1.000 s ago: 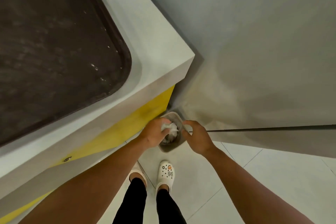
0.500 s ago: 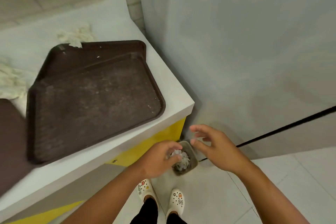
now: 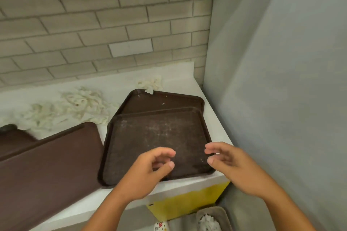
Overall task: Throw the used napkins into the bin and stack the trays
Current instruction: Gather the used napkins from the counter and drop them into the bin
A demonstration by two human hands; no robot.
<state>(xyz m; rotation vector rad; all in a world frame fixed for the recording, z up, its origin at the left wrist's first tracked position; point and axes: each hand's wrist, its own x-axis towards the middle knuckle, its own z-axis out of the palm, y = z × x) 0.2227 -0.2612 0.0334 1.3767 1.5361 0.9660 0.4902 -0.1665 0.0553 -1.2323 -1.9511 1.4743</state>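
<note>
Soft, even indoor light fills the view, moderately bright, with no glare or hot spots. Its source lies outside the picture. The left hand (image 3: 148, 172) casts only a faint shadow onto the worn dark brown plastic tray (image 3: 159, 142) beneath it. The whole picture is slightly soft, and the fingertips of both hands look a little smeared. Beyond the hands, the grey brick wall (image 3: 93, 24) bows with wide-angle distortion, strongest toward the edges.

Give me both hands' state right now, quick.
Left hand: open, fingers loosely curled, holding nothing, above the tray.
Right hand: open, fingers relaxed, holding nothing.
</note>
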